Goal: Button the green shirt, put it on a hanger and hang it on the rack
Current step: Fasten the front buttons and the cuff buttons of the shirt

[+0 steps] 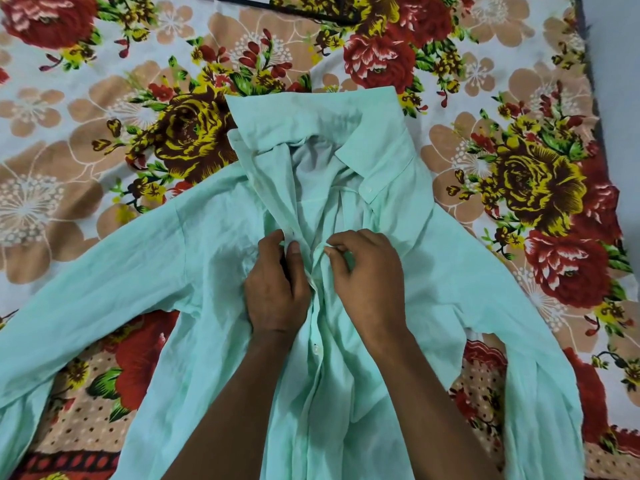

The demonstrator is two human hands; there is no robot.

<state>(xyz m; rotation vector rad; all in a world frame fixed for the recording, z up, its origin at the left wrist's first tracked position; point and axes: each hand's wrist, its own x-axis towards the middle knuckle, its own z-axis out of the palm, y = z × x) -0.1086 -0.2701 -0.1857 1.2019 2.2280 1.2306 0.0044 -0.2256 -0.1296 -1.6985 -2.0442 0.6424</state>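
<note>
While your left hand pinches the left front edge of the green shirt between thumb and forefinger, your right hand pinches the opposite edge just beside it, with its fingers curled and the fingertips pressed on the cloth. Both hands are closed on the fabric, not apart, and they nearly touch each other over the middle line of the shirt. I cannot tell if a button sits between your right fingertips, because it is too small to see.

Below your hands on the shirt, one white button shows on the front strip, and the two front edges lie together there. Above your hands the shirt front is open, and you can see the paler inside of the back. Higher on the shirt, the collar is spread wide, and a small button sits on the right collar band.

The shirt lies flat, front side up, with the collar away from you. Its left sleeve goes out to the left side and bends down toward you; its right sleeve goes out to the right and also bends down.

Under the shirt lies a bedsheet with big red, yellow and beige flowers. Beyond the collar, at the top edge, a dark thin thing lies on the sheet; what it is I cannot tell.
</note>
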